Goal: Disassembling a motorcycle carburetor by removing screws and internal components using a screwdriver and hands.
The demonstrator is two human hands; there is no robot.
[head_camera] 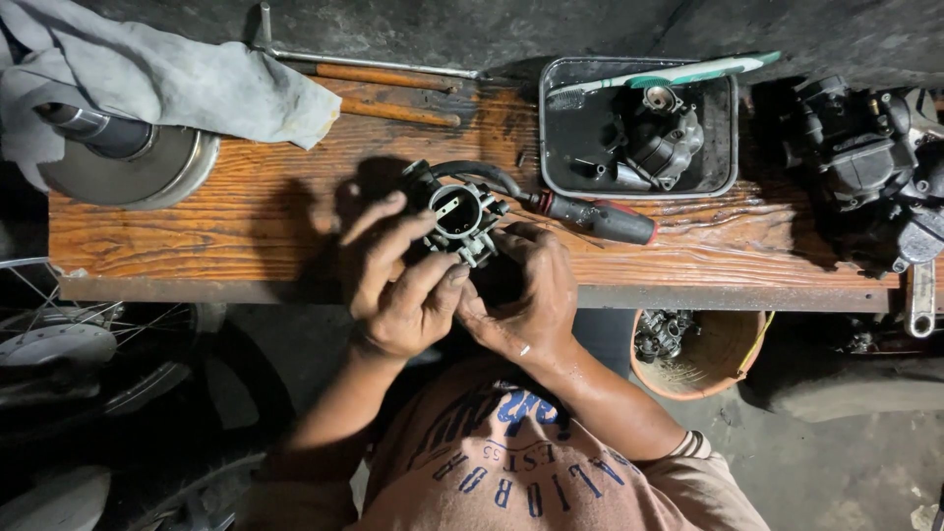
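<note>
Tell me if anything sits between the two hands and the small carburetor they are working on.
Nothing visible does. The left hand and the right hand both already touch the carburetor, holding it over the wooden bench. The screwdriver lies just beyond it, to the right, clear of both hands.

Your left hand (pixel 398 285) and right hand (pixel 521 295) cover the underside of the small grey metal carburettor (pixel 457 211). The spoked wheel (pixel 69 334) and dark engine assembly (pixel 875 157) run past the frame's edges.

Carburetor (pixel 458 214) on wooden bench (pixel 246 216), screwdriver (pixel 595 216) just right, tray (pixel 556 147) behind, cloth (pixel 167 84) far left
</note>
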